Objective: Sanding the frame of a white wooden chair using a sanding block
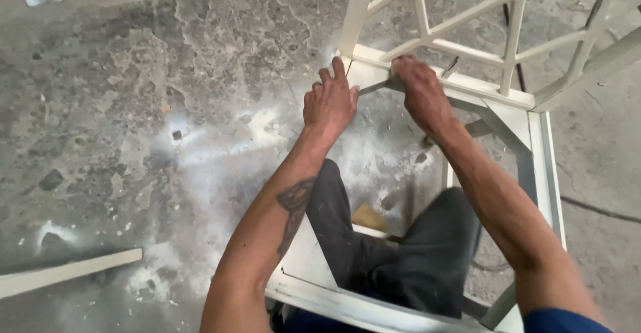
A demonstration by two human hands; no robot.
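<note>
Right hand grip closed on scraper; left hand flat on white frame.

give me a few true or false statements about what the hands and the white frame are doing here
1. The left hand rests on the corner of the white metal frame. True.
2. The right hand hangs free above the floor, touching nothing. False: it is closed on a thin grey tool laid against the frame's bar.
3. The frame carries a lattice of white bars rising from its far edge. True.
4. The floor is covered with clean green tiles. False: it is stained grey concrete with patches of white dust.
5. A loose white strip lies on the floor to the left. True.
6. The left forearm is covered by a long sleeve. False: it is bare and bears a dark tattoo.
</note>
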